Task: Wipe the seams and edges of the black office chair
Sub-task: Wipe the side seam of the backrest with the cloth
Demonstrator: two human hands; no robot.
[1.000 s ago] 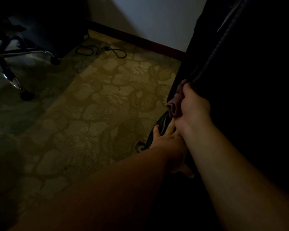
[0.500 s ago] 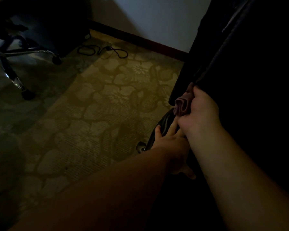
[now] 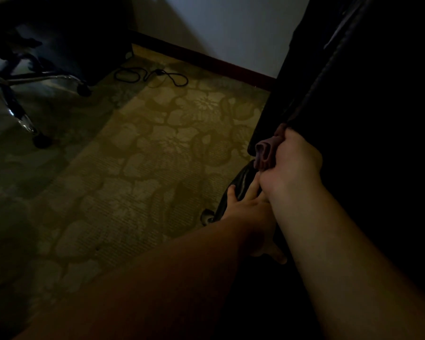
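The black office chair [image 3: 368, 99] fills the right side of the dim view, very dark, with a piped seam running down its edge. My right hand [image 3: 296, 160] grips a bunched purplish cloth [image 3: 265, 150] and holds it against the lower end of that edge. Below it, my left hand [image 3: 245, 209] lies flat with straight fingers on a shiny black part of the chair [image 3: 242, 179]. Much of the chair's surface is lost in shadow.
A patterned beige carpet [image 3: 138, 168] covers the floor. Another chair's chrome base with castors [image 3: 22, 114] stands at the far left. A black cable [image 3: 152, 76] lies coiled near the dark skirting board [image 3: 206, 61] and pale wall.
My right hand has slid with the cloth a little down and to the right along the chair's edge. My left hand has stayed in place.
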